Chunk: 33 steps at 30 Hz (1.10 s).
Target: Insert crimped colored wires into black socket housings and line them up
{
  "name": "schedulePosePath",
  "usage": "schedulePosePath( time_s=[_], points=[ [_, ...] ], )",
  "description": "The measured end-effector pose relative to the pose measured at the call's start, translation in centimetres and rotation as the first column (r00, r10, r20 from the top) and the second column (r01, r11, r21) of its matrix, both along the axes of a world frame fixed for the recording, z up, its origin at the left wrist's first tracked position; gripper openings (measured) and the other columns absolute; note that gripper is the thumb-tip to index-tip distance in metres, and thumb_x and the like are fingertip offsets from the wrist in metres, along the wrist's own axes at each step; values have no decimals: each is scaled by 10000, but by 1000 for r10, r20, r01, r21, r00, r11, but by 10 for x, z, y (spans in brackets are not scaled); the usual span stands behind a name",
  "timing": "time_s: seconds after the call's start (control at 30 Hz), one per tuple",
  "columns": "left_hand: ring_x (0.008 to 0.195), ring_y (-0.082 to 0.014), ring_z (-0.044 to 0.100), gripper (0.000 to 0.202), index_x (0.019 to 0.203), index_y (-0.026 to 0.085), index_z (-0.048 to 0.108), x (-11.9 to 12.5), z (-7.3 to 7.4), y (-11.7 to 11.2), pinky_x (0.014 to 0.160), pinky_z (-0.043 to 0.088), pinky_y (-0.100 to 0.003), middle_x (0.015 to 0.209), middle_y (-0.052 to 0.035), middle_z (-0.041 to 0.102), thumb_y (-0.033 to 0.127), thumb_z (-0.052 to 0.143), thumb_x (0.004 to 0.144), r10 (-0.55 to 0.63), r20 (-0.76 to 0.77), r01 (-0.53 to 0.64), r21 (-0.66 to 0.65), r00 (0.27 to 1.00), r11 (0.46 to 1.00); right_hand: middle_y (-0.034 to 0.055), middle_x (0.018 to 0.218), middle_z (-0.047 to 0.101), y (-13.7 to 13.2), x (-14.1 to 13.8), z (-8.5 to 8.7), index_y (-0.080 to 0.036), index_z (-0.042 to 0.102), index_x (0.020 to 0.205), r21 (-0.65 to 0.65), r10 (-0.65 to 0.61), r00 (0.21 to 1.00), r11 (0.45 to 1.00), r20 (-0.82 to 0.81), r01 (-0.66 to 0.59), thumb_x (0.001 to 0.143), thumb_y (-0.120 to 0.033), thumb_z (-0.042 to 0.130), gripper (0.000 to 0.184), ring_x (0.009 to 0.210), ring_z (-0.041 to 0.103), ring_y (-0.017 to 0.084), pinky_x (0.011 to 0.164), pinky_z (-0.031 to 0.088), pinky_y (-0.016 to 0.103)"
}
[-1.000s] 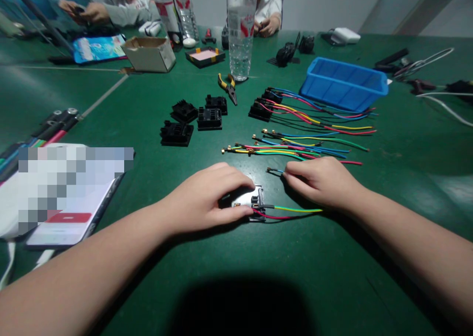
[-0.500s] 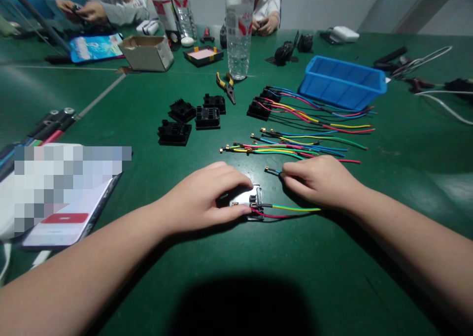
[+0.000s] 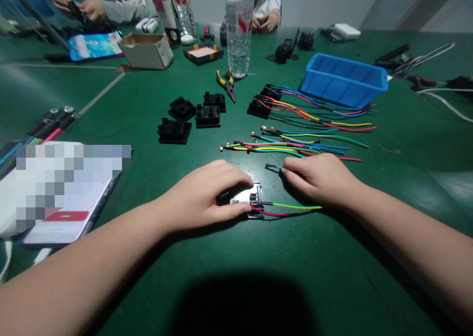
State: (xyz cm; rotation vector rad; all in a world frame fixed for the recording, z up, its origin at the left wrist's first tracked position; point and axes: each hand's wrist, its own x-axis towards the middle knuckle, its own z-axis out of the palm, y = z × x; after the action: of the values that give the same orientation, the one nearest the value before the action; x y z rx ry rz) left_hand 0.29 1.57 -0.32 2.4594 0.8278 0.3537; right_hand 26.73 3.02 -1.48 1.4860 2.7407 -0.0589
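My left hand [image 3: 218,193] grips a black plastic housing [image 3: 254,194] with a white inner face, thumb and fingers at its two sides; my palm hides its left part. From the housing a yellow-green wire [image 3: 295,206] and a red wire [image 3: 279,215] run right across the table, passing under my right hand. Between the closed fingertips of my right hand [image 3: 314,178] is a blue wire [image 3: 274,167], its brass terminal pointing left, above and right of the housing. Several loose wires with brass terminals [image 3: 281,148] lie just beyond both hands.
Several black housings [image 3: 208,115] stand behind my left hand; wired ones [image 3: 260,106] lie to the right. Beyond are yellow-handled pliers [image 3: 229,87], a water bottle [image 3: 238,40], a blue bin [image 3: 343,84] and a cardboard box [image 3: 148,52]. A phone [image 3: 74,203] lies left. Two people sit opposite.
Both my hands keep their places and holds. The whole view has shifted very slightly. At the far left, the other person's hands have turned the dark object they hold.
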Motion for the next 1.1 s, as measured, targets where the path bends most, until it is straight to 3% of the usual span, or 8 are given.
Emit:
schedulePosePath(
  time_s=[1.1],
  points=[
    [980, -185, 574, 329, 1129, 165, 605, 0, -1, 0, 866, 426, -309, 1073, -46, 668, 391, 590, 890, 2, 12, -3, 19, 1000, 1000, -24, 580, 543, -1, 1, 2, -210, 491, 665, -26, 101, 993, 994, -53, -103, 868, -308, 392, 246, 523, 407, 118, 525, 184, 275]
  ],
)
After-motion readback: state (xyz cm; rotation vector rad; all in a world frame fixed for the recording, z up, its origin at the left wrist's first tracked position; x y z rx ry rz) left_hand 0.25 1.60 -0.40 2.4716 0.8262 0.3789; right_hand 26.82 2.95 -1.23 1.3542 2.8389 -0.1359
